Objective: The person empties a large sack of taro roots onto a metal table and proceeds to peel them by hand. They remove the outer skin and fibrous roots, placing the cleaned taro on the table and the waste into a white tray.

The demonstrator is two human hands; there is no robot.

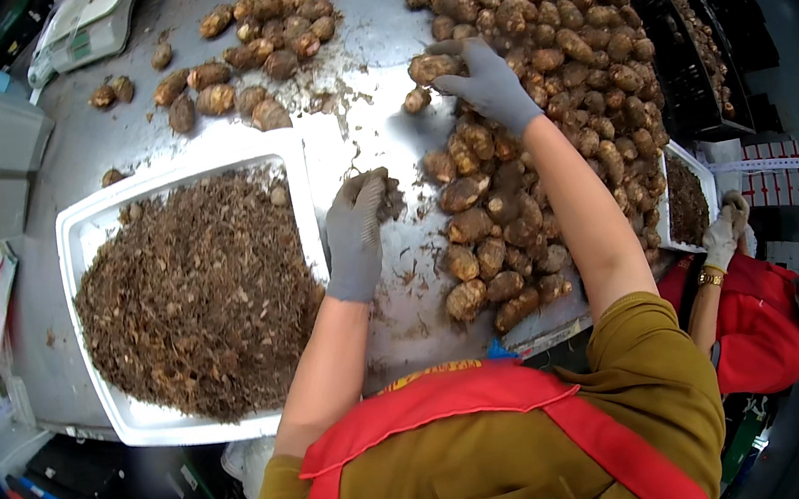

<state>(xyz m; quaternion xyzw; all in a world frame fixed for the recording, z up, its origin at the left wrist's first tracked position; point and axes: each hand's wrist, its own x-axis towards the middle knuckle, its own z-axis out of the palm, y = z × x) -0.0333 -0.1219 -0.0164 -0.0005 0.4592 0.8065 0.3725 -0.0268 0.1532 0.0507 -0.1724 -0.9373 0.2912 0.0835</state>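
Observation:
My right hand (491, 88), in a grey glove, grips a brown taro corm (428, 68) between thumb and fingers at the left edge of a large taro pile (556, 57). A smaller taro (416, 100) lies just below it on the metal table (396, 295). My left hand (357, 235), also gloved, has its fingers curled round a clump of dark brown root scraps (391, 200), low over the table. Beside that hand, on the left, stands a white tray (302, 176) heaped with brown peel and root fibre (199, 296).
Several taros (275, 34) lie in a looser group at the far left, near a pale scale (93, 27). A co-worker's gloved hand (724, 235) is at another white tray (685, 197) on the right. Black crates (685, 40) stand beyond the pile.

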